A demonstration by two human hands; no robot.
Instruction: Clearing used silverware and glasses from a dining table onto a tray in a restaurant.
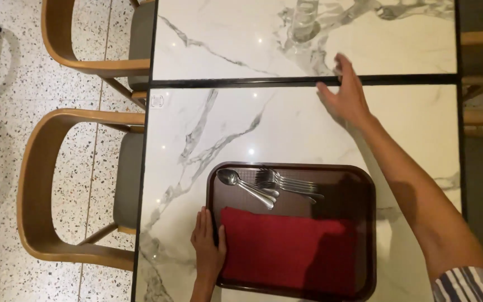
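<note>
My left hand (207,244) lies flat, fingers together, against the left rim of the dark brown tray (364,190), gripping nothing. Inside the tray, a folded red cloth (283,254) fills the near half; beyond it lie spoons (247,187) and forks (289,183), side by side. My right hand (346,98) reaches well beyond the tray, open with fingers loosely spread, over the dark seam between the two marble tabletops (208,120). A clear glass (304,22) stands beyond that hand. Two wooden chairs (40,184) stand left of the tray's table.
</note>
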